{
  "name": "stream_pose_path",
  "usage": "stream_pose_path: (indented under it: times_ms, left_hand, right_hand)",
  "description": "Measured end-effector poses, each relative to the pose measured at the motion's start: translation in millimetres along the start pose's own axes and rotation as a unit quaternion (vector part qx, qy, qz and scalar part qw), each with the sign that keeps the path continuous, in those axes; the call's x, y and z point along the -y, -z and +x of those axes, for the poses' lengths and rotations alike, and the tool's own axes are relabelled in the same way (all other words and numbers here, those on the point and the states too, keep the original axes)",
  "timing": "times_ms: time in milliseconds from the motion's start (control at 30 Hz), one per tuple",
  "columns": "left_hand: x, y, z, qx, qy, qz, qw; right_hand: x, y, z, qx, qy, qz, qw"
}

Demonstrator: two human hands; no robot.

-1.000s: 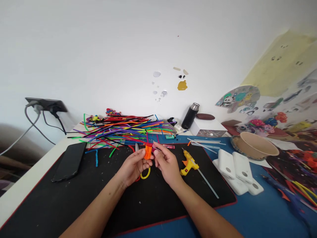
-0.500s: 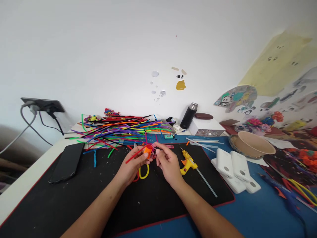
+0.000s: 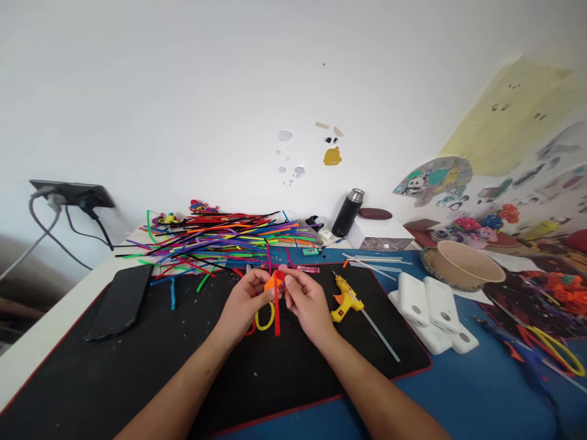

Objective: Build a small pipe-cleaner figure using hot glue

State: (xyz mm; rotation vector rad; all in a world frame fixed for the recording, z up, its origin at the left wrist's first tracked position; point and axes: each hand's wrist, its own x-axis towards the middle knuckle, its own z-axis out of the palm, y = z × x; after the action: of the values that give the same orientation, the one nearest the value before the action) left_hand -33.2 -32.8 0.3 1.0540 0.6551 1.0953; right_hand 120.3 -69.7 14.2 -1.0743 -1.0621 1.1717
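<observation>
Head view: a black mat [image 3: 160, 366] with a thin red edge covers the near part of the worktop [image 3: 458, 397], which shows white left of the mat and smooth blue right of it. Over the mat's middle, the left hand [image 3: 245, 305] and the right hand [image 3: 309, 305] meet at a small orange-and-red piece [image 3: 270, 285]; the left fingers are pinched on its left side, the right ones on its right, and a fuzzy red strip [image 3: 277, 319] hangs from it. Looped scissor handles [image 3: 271, 318] show behind. On the mat's right half lies a yellow glue gun [image 3: 346, 300] with a translucent stick [image 3: 380, 335]; on its far left, a flat black phone [image 3: 120, 303]. Off the mat's right edge sit glossy white blocks [image 3: 413, 298], then an open beige bowl [image 3: 474, 263]. Past the far edge spreads a tangle of fuzzy coloured stems [image 3: 220, 238]; right of these, beyond the mat, stand a metal-capped black flask [image 3: 347, 214] and a white box [image 3: 380, 235], its contents unclear, topped by a brown oval case [image 3: 375, 213]. Farthest rises a pale wall [image 3: 206, 91].
</observation>
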Motion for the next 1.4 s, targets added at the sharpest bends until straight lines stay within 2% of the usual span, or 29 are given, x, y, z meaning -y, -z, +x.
stream_pose_path:
  times_ms: [867, 1133, 1267, 1400]
  left_hand:
    - [-1.5, -5.1, -1.1, -0.035, 0.001, 0.046, 0.998]
    - [-2.6, -1.6, -0.9, -0.048, 0.000, 0.040, 0.998]
    - [-3.9, -1.2, -0.8, -0.035, 0.022, 0.002, 0.999]
    - [-5.4, -3.0, -0.8, -0.052, 0.033, -0.023, 0.998]
  right_hand:
    - [-4.8, -1.0, -1.6, -0.021, -0.033, 0.049, 0.998]
    - [-3.0, 2.4, -5.8, -0.037, -0.025, 0.028, 0.999]
    - [-4.6, 5.3, -7.2, -0.037, -0.019, 0.010, 0.999]
    - [-7.1, 9.3, -7.8, -0.039, -0.017, 0.006, 0.999]
